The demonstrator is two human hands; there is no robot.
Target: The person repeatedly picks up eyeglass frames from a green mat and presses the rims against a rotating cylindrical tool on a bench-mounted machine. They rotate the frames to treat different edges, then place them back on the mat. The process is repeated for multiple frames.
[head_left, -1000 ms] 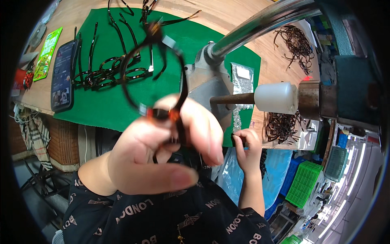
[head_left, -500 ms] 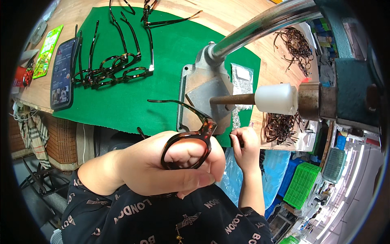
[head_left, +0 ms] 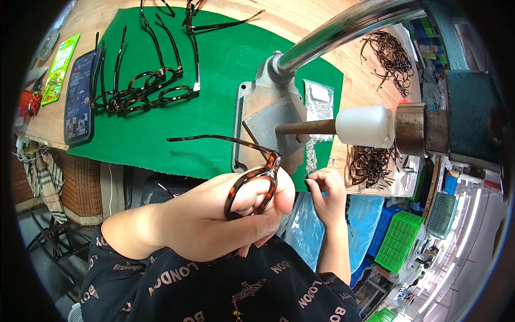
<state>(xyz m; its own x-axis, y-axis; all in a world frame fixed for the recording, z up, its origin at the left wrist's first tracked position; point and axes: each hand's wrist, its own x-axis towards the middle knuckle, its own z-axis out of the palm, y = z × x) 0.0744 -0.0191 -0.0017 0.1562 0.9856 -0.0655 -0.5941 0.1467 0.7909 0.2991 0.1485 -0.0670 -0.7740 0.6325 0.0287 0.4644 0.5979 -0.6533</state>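
Closed around a tortoiseshell eyeglass frame, my left hand is in front of the table's near edge. One round rim faces up and a temple reaches left over the green mat; my fingers hide much of the rest. My right hand is at the mat's near right edge, thumb and fingers curled together. A small dark bit shows at its fingertips, too small to name. Just beyond it lie tiny silvery pieces, spilling from a clear plastic bag.
A bench press with a metal base and white cylinder stands ahead. Several assembled eyeglass frames and a phone lie left. Piles of tortoiseshell parts lie right. A green crate is below the table.
The eyeglass frame has turned in my left hand, its rim tilting and its temple swinging farther left. My right hand stays in nearly the same place, fingers still curled.
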